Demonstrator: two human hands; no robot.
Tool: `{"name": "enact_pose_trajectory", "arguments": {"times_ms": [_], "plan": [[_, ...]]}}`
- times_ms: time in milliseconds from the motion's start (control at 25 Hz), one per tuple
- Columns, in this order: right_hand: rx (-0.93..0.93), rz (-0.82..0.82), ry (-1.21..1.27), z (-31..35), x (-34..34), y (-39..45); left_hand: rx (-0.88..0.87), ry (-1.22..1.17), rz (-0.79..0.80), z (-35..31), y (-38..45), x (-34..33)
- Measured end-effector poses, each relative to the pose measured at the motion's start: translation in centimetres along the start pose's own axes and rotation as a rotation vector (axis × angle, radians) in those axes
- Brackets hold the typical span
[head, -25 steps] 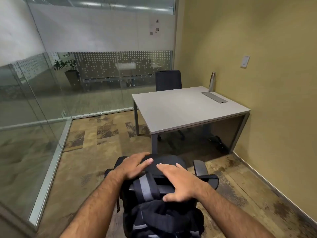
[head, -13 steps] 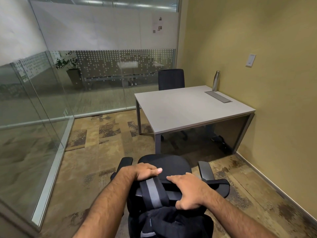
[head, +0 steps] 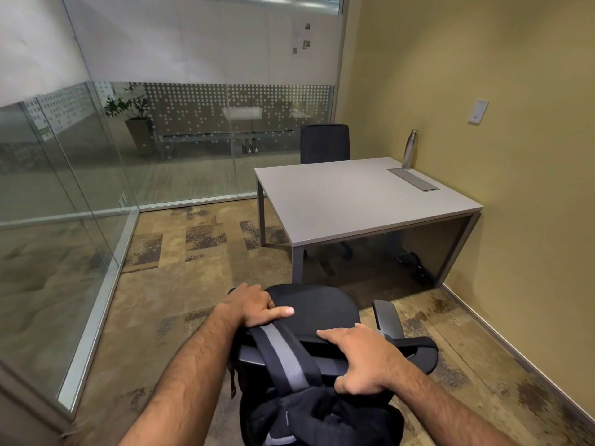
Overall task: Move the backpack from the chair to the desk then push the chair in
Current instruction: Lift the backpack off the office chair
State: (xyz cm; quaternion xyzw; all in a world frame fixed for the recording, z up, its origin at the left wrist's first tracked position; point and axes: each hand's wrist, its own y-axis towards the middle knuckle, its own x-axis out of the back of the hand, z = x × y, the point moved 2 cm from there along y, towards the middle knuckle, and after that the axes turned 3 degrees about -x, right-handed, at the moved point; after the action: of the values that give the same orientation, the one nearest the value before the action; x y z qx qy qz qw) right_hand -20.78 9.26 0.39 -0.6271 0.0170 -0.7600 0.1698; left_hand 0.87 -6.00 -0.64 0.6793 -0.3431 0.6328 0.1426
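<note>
A: Where is the backpack (head: 315,410) right now?

B: It sits on the black chair (head: 317,309) in front of you, at the bottom middle of the view. It is dark, with a grey-striped strap (head: 283,355) running over its top. No brand or label on it can be read.

A: And your hands?

B: Your left hand (head: 254,305) is curled over the backpack's top left edge, forefinger stretched out along it. Your right hand (head: 363,358) is pressed over the top right, fingers spread forward and thumb tucked under the fabric. Both are gripping the backpack.

A: What about the chair?

B: Its seat shows beyond the backpack, one armrest (head: 388,318) stands to the right of your right hand, and the chair is well apart from the desk (head: 354,201).

A: And the desk?

B: Its grey top stands against the yellow wall (head: 483,75). A steel bottle (head: 409,149) stands upright at the far right corner, just beside the end of a grey cable hatch (head: 413,179) along the right edge. A second dark chair (head: 324,143) stands at the far edge.

A: Any writing anywhere?

B: Small papers (head: 302,38) are stuck on the frosted glass partition (head: 193,59), too small to read. A white switch (head: 478,112) is on the wall, unmarked as far as you can tell
</note>
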Motion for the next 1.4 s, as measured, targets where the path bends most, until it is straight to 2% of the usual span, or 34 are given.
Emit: {"name": "enact_pose_trajectory", "arguments": {"times_ms": [80, 240, 520, 1040, 1080, 1160, 1200, 1240, 1280, 1320, 1360, 1400], "plan": [[-0.006, 0.001, 0.01, 0.1, 0.1, -0.1, -0.011, 0.066, -0.064, 1.2, -0.6, 0.3], [-0.013, 0.001, 0.013, 0.2, 0.0, -0.4, -0.005, 0.051, -0.126, 3.1, -2.3, 0.5], [-0.041, 0.014, 0.016, 0.0, -0.1, -1.0, 0.044, 0.098, -0.223, 2.7, -4.1, 0.7], [-0.061, 0.037, 0.012, 0.1, 0.1, -1.0, 0.044, 0.112, -0.249, 2.9, -8.6, 0.7], [-0.048, 0.046, 0.069, 0.1, 0.4, -1.2, 0.039, 0.107, -0.259, 2.8, -9.1, 0.4], [-0.055, 0.006, 0.418, -0.2, 1.2, -1.4, 0.017, 0.107, -0.294, 2.7, -9.9, 0.0], [-0.117, -0.099, 0.596, -0.7, 1.5, -1.3, -0.001, 0.111, -0.303, 2.6, -10.3, -0.1], [-0.25, -0.226, 0.675, -1.5, 1.7, -1.2, -0.022, 0.108, -0.305, 2.5, -10.6, -0.3], [-0.452, -0.315, 0.577, -2.5, 1.9, -1.3, -0.041, 0.098, -0.304, 2.4, -10.8, -0.5], [-0.665, -0.286, 0.387, -3.6, 1.7, -1.6, -0.056, 0.089, -0.302, 2.2, -10.9, -0.7], [-0.822, -0.172, 0.252, -4.3, 1.4, -2.0, -0.07, 0.086, -0.301, 2.0, -11.1, -0.8], [-0.912, -0.074, 0.215, -4.7, 1.1, -2.3, -0.082, 0.081, -0.3, 1.7, -11.3, -0.9]]}}
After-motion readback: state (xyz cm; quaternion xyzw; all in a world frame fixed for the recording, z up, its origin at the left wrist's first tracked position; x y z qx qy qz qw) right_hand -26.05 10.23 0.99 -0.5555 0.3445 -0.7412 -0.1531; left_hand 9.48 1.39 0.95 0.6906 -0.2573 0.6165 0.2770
